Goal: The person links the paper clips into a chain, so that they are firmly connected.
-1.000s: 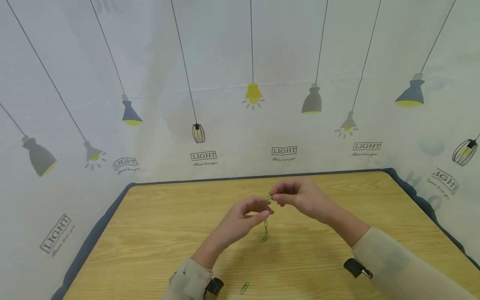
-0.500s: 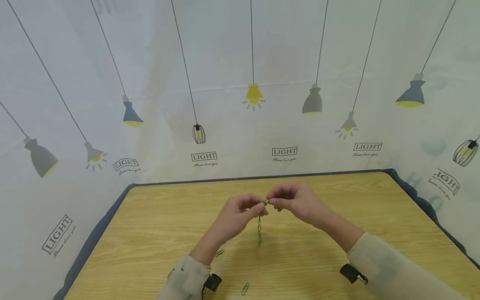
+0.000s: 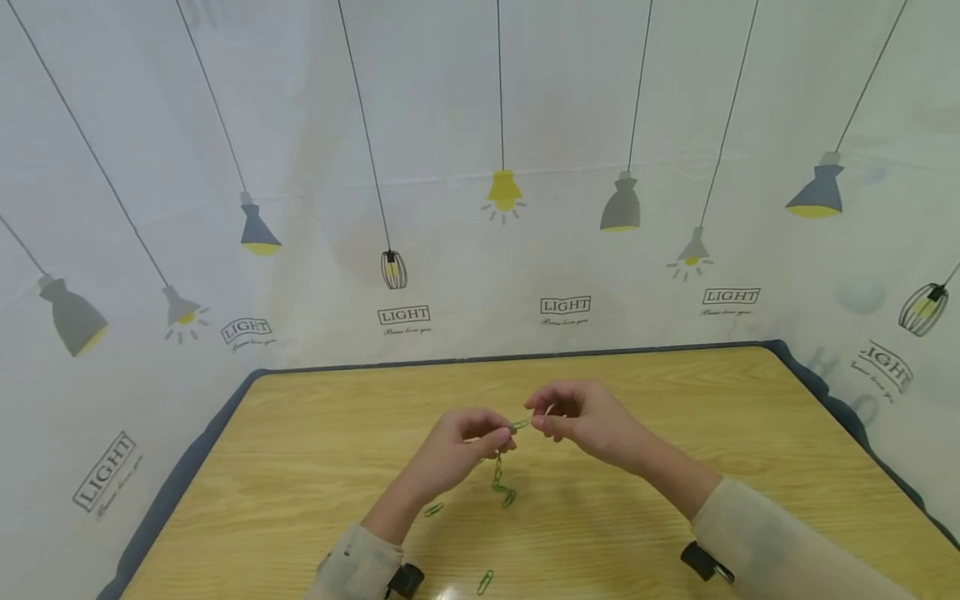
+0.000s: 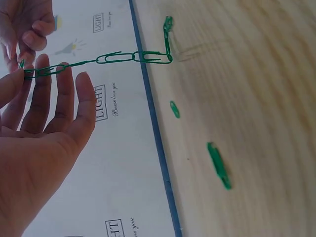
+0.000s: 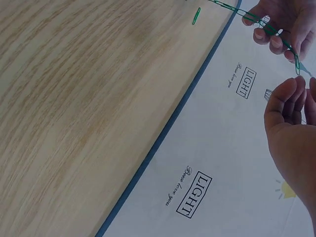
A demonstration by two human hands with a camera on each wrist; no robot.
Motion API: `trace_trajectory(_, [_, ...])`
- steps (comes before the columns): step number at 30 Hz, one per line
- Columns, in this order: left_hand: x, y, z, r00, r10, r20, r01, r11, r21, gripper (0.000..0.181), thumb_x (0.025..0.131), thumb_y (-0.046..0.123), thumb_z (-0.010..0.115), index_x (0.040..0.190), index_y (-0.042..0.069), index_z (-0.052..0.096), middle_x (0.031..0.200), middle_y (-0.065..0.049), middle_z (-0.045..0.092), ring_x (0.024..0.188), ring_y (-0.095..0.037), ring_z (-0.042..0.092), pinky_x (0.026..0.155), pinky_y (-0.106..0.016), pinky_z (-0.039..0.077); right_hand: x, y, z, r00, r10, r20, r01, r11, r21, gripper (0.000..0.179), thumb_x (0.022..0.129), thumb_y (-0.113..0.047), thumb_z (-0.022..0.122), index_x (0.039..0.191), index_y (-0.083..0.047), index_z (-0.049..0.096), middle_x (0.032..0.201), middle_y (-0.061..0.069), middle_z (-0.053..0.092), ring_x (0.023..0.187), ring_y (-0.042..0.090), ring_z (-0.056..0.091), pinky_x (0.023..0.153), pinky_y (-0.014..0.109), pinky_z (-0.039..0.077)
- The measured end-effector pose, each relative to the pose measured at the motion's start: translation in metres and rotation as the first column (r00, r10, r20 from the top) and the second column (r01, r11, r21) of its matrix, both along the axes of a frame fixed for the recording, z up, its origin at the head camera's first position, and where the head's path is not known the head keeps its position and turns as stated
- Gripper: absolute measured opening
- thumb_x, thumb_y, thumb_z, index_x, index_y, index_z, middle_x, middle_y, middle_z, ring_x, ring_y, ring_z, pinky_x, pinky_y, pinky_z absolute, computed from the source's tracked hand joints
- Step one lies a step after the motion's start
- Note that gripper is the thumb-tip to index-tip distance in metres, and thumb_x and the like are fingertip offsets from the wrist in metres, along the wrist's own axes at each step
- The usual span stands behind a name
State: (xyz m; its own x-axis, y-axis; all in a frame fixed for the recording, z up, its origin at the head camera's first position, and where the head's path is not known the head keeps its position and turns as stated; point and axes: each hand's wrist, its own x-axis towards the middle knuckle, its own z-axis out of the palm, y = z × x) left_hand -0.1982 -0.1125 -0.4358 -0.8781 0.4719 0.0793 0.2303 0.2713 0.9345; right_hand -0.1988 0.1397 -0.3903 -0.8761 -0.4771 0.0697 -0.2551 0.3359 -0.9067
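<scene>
My left hand pinches a green paper clip between thumb and forefinger. From the same grip hangs a chain of linked green paper clips, its lower links bent along the tabletop. My right hand faces the left one, its fingertips holding the free end of the pinched clip. In the right wrist view this clip stands upright between the hands, right at the right fingertips. The left fingers behind the chain are spread in the left wrist view.
One loose green paper clip lies by the left forearm; another paper clip is near the front of the wooden table. A wall covering printed with lamps rises behind the table's dark edge.
Both hands have shifted left and a little nearer. The chain, hanging straight half a second ago, now bends at its lower end. More of the clip between the hands shows.
</scene>
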Motion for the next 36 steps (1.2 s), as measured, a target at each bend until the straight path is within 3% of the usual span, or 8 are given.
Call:
trace_trajectory(3, [0.001,-0.004,-0.005,0.999,-0.006,0.041,0.006,1.000,0.005,0.024,0.109,0.026,0.063,0.119,0.007,0.075,0.111,-0.011,0.078,0.105,-0.022,0.073,0.092,-0.035,0.063,0.004,0.001,-0.002,1.000,0.013,0.019,-0.013,1.000,-0.020,0.024,0.104,-0.017,0.070,0.122,-0.002,0.070,0.099,0.012,0.070,0.085,0.023,0.067,0.071,0.028,0.058])
trace_trajectory(7, [0.003,-0.008,-0.010,0.995,-0.015,0.103,0.013,1.000,0.020,0.026,0.109,0.025,0.064,0.121,0.005,0.074,0.113,-0.012,0.078,0.112,-0.036,0.072,0.094,-0.039,0.063,0.010,0.003,-0.008,0.997,0.041,0.061,-0.039,0.999,-0.022,0.024,0.104,-0.018,0.070,0.121,-0.001,0.070,0.094,0.007,0.069,0.083,0.022,0.067,0.072,0.028,0.059])
trace_trajectory(11, [0.003,-0.009,-0.014,0.992,-0.026,0.128,0.023,0.999,0.022,0.029,0.109,0.026,0.064,0.123,0.003,0.073,0.115,-0.013,0.077,0.116,-0.043,0.070,0.095,-0.042,0.063,0.017,0.003,-0.016,0.992,0.068,0.102,-0.068,0.998,-0.002,0.024,0.105,-0.020,0.070,0.120,-0.001,0.071,0.093,0.005,0.069,0.082,0.019,0.066,0.071,0.028,0.059])
trace_trajectory(19, [0.001,-0.012,-0.017,0.993,-0.002,0.122,0.002,1.000,0.001,0.033,0.109,0.025,0.064,0.126,-0.003,0.071,0.116,-0.013,0.076,0.113,-0.035,0.071,0.095,-0.042,0.064,0.032,-0.014,-0.042,0.971,0.191,0.145,-0.199,0.979,0.040,0.021,0.105,-0.018,0.069,0.119,-0.002,0.072,0.098,0.004,0.070,0.081,0.013,0.064,0.072,0.029,0.059])
trace_trajectory(27, [0.002,-0.014,-0.016,0.991,-0.012,0.135,0.008,1.000,0.026,0.033,0.109,0.026,0.063,0.127,-0.001,0.071,0.120,-0.020,0.076,0.118,-0.044,0.068,0.097,-0.047,0.063,0.049,-0.039,-0.067,0.928,0.315,0.197,-0.331,0.942,0.056,0.021,0.102,-0.013,0.072,0.121,-0.004,0.072,0.097,-0.001,0.072,0.082,0.006,0.065,0.072,0.018,0.055])
trace_trajectory(34, [0.001,-0.015,-0.013,0.992,-0.006,0.129,0.001,0.999,0.037,0.033,0.109,0.026,0.064,0.127,0.000,0.071,0.120,-0.019,0.076,0.109,-0.024,0.072,0.096,-0.040,0.063,0.054,-0.049,-0.082,0.914,0.364,0.179,-0.379,0.924,0.053,0.023,0.100,-0.010,0.074,0.122,-0.008,0.073,0.097,0.000,0.072,0.082,0.001,0.063,0.075,0.017,0.053])
trace_trajectory(36, [0.000,-0.015,-0.013,0.991,-0.005,0.132,0.000,0.999,0.039,0.034,0.109,0.026,0.064,0.128,-0.002,0.070,0.119,-0.017,0.076,0.109,-0.025,0.072,0.096,-0.041,0.063,0.054,-0.049,-0.087,0.909,0.384,0.163,-0.397,0.916,0.060,0.023,0.099,-0.010,0.075,0.122,-0.010,0.073,0.098,0.001,0.071,0.081,0.000,0.060,0.074,0.016,0.051])
